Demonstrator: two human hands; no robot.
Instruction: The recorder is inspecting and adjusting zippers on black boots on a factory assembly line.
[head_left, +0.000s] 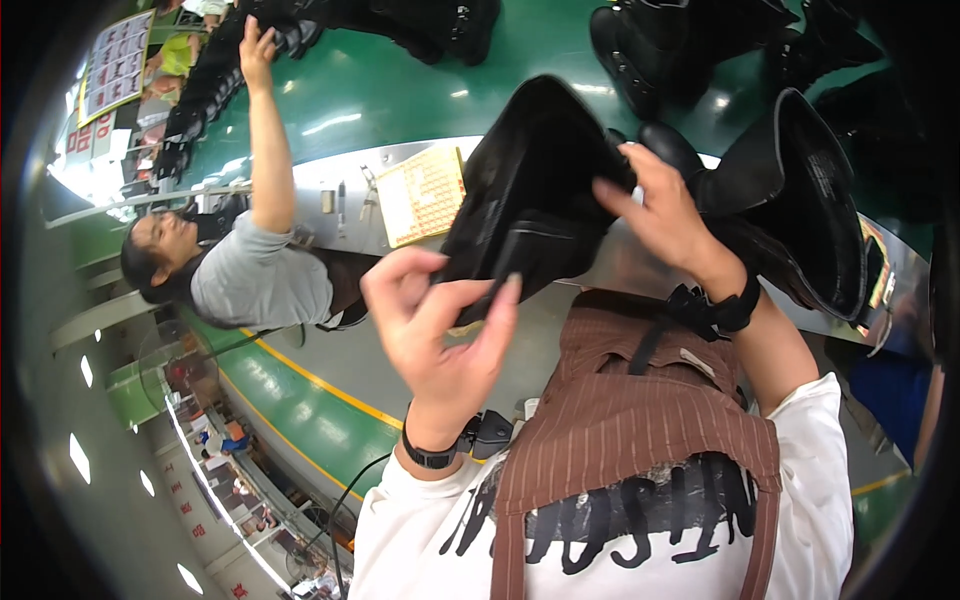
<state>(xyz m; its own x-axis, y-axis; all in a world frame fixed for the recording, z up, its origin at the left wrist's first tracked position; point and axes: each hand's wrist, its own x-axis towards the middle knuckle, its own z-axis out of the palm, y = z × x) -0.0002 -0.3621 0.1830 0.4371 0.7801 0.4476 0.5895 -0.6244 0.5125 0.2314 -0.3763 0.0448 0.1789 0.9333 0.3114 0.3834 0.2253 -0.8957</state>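
Observation:
A black boot (535,190) is held up over the bench in front of me, its wide shaft opening turned toward me and the dark lining showing. My left hand (440,320) is closed on the near left edge of the shaft, thumb and fingers pinching the rim. On the far right side, my right hand (665,205) grips the shaft with its thumb over the edge; some of its fingers are hidden behind the material. A second black boot (740,180) lies on the bench just right of my right hand, its opening facing right and toward me.
A yellow printed sheet (420,195) and small tools (341,205) lie on the metal bench (615,262) to the left. Beyond it, more black boots (690,50) stand on a green surface. A co-worker in grey (265,270) reaches toward boots at the left.

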